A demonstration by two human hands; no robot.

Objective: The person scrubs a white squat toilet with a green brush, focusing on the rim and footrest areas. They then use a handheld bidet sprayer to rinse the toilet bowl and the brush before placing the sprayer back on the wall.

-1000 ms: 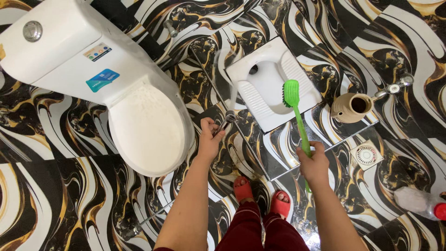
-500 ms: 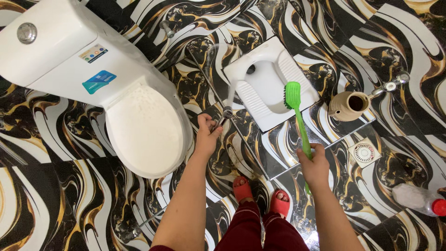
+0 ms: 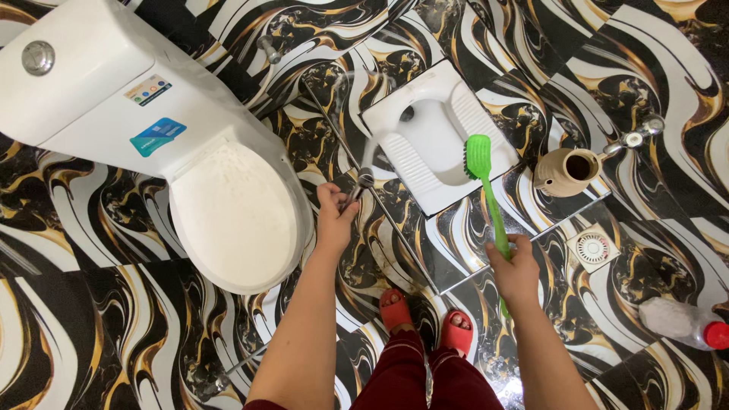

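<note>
The white seated toilet (image 3: 228, 205) with its lid down fills the left of the marbled black, white and gold floor (image 3: 99, 304). Right of it, set into the floor, lies the white squat pan (image 3: 425, 144), glazed, wet and likely slippery. A tan jug (image 3: 566, 173) stands just beside the pan, under a wall tap (image 3: 634, 138); a floor drain (image 3: 592, 247) and a plastic bottle with a red cap (image 3: 683, 323) lie further right.

The right hand (image 3: 515, 269) is closed around the lower handle of the green toilet brush (image 3: 486, 190), whose bristled head rests inside the pan. The brush looks light, its thin plastic handle probably a little springy, so a grip low on the shaft suits it.

The left hand (image 3: 332, 220) is closed on a metal spray nozzle (image 3: 361, 186), stiff and probably wet, held at its lever; water streams from it toward the pan.
</note>
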